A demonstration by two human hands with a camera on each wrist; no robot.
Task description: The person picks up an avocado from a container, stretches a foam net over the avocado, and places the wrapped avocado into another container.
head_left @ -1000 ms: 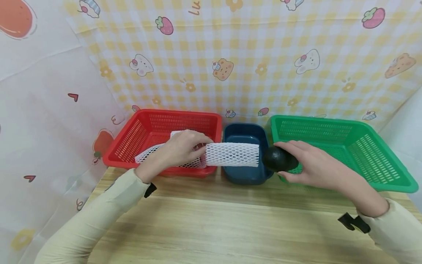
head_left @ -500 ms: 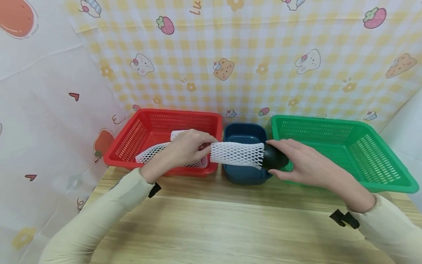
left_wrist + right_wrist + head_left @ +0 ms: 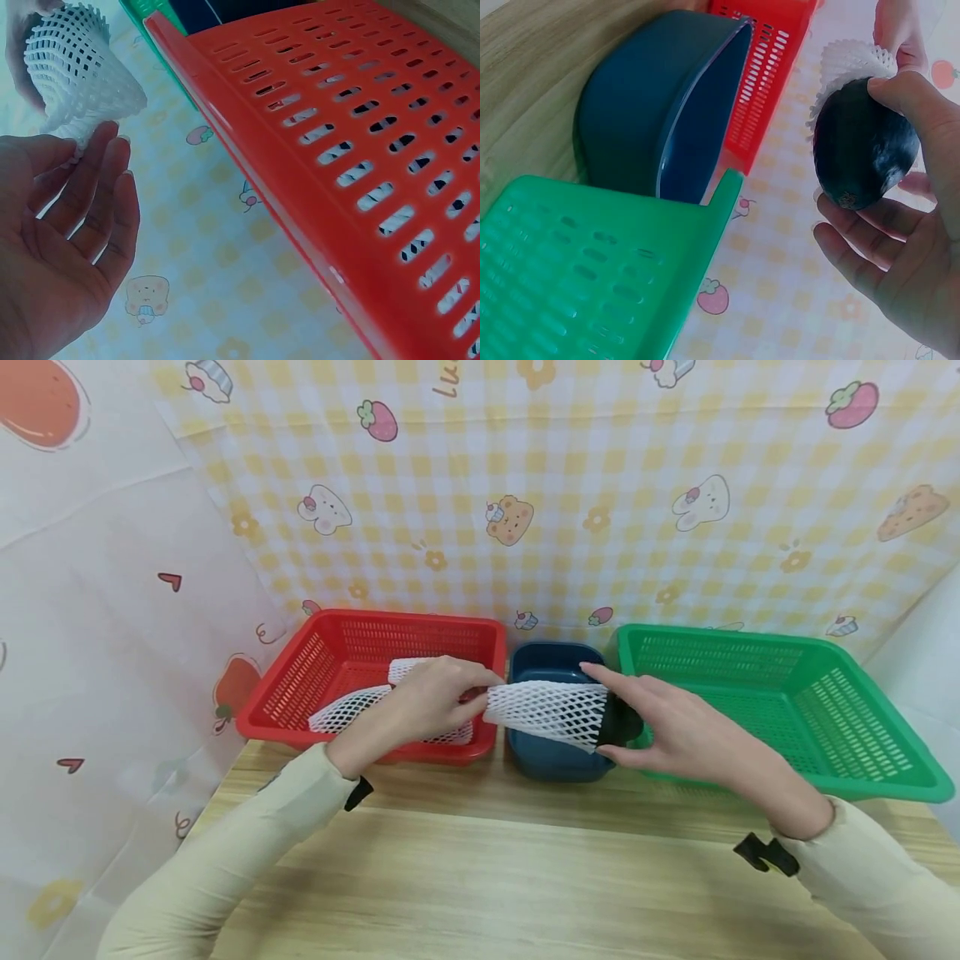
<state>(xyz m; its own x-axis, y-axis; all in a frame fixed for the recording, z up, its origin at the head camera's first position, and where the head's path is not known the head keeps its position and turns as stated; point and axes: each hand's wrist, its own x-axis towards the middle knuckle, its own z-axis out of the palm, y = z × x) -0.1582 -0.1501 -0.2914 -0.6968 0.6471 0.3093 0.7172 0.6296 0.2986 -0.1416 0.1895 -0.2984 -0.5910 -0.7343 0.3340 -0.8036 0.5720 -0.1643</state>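
My left hand (image 3: 431,697) pinches the gathered left end of a white foam net sleeve (image 3: 547,710) between thumb and fingertips, over the gap between the red and blue containers. A dark avocado (image 3: 862,146) sits partly inside the sleeve's right end, its near half bare. Thumb and fingers of my right hand (image 3: 693,727) hold the avocado from the right, fingertips reaching along the sleeve's edge. In the left wrist view, the sleeve (image 3: 82,67) flares wide above the pinching fingers. Both hands are above the dark blue bin (image 3: 558,760).
The red basket (image 3: 288,714) on the left contains more white foam net sleeves (image 3: 348,706). On the right stands a green basket (image 3: 825,647). The baskets and bin line the back of the wooden table (image 3: 525,877), against a patterned cloth (image 3: 600,468).
The right hand has moved left with the avocado, from beside the sleeve's open end to partly inside it. The left hand, still pinching the sleeve, has shifted slightly right.
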